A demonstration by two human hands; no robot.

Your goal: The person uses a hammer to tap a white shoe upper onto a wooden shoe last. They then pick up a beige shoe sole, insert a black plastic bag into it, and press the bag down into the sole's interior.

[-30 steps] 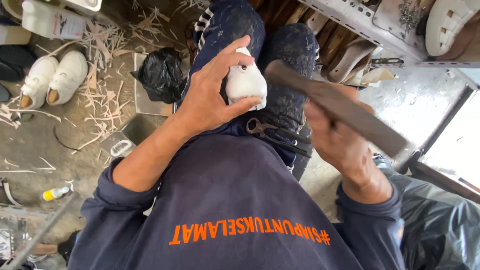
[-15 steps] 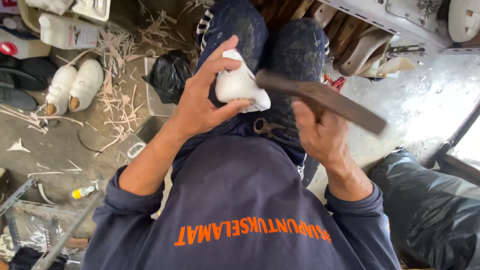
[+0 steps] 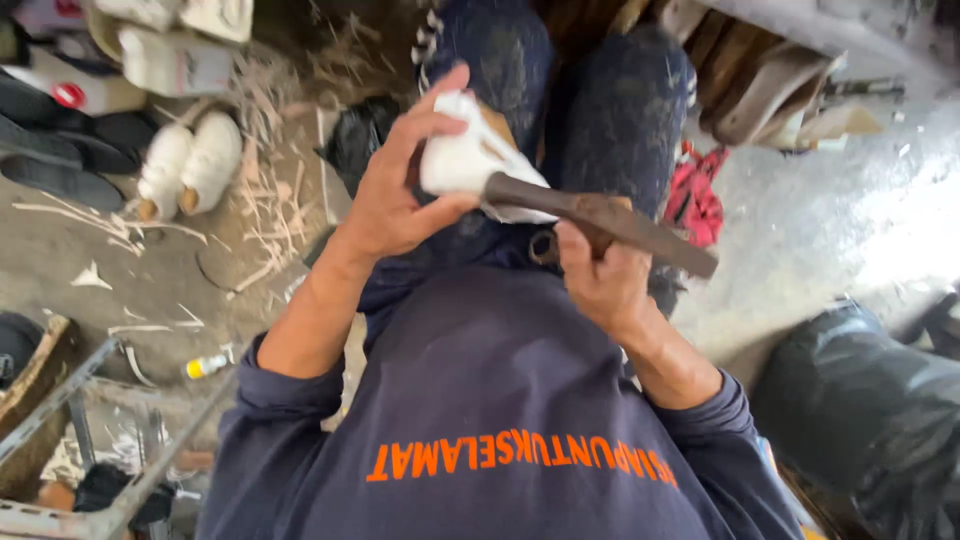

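Observation:
My left hand (image 3: 400, 190) grips a white carved shoe-shaped block (image 3: 465, 155) and holds it over my knees in dark trousers (image 3: 620, 110). My right hand (image 3: 600, 275) is closed around the handle of a long, dark, rusty blade (image 3: 610, 220). The blade's tip rests against the underside of the white block. Both forearms come out of rolled-up dark blue sleeves. The far side of the block is hidden by my fingers.
Two finished white shoe forms (image 3: 190, 165) lie on the floor at the left among pale wood shavings (image 3: 270, 200). A black plastic bag (image 3: 355, 140) sits by my left knee, a red cloth (image 3: 695, 195) by my right. Another black bag (image 3: 870, 400) fills the lower right.
The blade has swung in from the right and down until its tip meets the white block. My left hand has turned the block slightly. The camera view has shifted right.

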